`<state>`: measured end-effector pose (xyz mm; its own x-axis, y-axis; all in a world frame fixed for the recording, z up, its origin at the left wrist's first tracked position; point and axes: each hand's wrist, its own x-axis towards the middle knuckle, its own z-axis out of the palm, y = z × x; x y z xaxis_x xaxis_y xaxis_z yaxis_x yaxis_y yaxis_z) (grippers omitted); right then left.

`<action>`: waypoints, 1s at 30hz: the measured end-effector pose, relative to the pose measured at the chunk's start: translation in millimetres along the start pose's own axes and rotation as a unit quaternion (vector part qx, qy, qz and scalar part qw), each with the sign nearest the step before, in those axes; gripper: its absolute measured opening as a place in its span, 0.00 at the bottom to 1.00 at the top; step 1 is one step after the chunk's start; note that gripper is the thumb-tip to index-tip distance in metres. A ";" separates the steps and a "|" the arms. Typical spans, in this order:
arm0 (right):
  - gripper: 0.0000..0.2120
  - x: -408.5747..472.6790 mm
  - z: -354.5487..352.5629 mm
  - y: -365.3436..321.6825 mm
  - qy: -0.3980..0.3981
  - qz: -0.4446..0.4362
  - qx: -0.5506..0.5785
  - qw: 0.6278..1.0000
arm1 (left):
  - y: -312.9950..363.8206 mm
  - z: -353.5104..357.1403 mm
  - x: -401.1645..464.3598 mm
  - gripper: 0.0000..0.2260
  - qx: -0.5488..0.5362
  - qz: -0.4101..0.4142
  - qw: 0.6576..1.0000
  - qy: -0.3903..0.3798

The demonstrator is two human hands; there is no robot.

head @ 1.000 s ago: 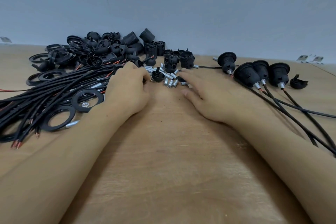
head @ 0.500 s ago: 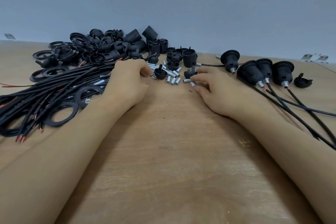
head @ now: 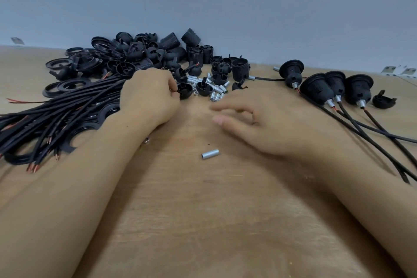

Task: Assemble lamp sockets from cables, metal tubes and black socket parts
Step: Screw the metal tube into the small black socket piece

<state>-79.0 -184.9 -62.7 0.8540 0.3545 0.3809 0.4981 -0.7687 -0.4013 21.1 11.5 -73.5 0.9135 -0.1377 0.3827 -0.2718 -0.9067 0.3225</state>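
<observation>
Assembly station at the parts-gathering step; left hand (head: 149, 97), left of centre, pinches a black socket cap (head: 185, 92) between curled fingers at the edge of the loose pile; right hand (head: 266, 119), right of centre, hovers blurred over the wooden table (head: 214, 221) with fingers loosely spread, holding nothing; one metal tube (head: 210, 154) lies alone at centre frame, just below that hand; further metal tubes (head: 217, 92) lie heaped above it, unassembled black socket parts (head: 144, 54) fill the upper left, cables (head: 56, 117) fan across the left edge, finished sockets (head: 327, 88) rest at the upper right. Good practice, as judged: the right hand takes the lone tube by its middle, aligns it squarely with the cap's central hole, then seats it while the left hand steadies the cap; skewed entry risks jamming.
</observation>
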 end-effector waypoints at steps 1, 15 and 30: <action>0.16 -2.2 5.2 -9.7 -0.024 -0.018 0.039 0.999 | -1.0 0.5 0.9 0.04 0.012 0.004 1.000 -0.009; 0.17 -7.4 0.1 -5.0 -0.119 0.071 0.094 0.986 | -20.2 -17.0 11.3 0.03 -0.122 -0.023 0.992 -0.035; 0.06 -4.2 -4.3 -1.8 -0.068 0.129 -0.017 0.989 | -17.6 -20.3 6.9 0.05 -0.011 0.061 0.989 -0.136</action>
<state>-84.1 -187.3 -60.1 0.9657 0.2105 0.1518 0.2567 -0.8601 -0.4409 26.1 34.6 -59.0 0.9206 -0.3494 0.1745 -0.3880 -0.8686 0.3081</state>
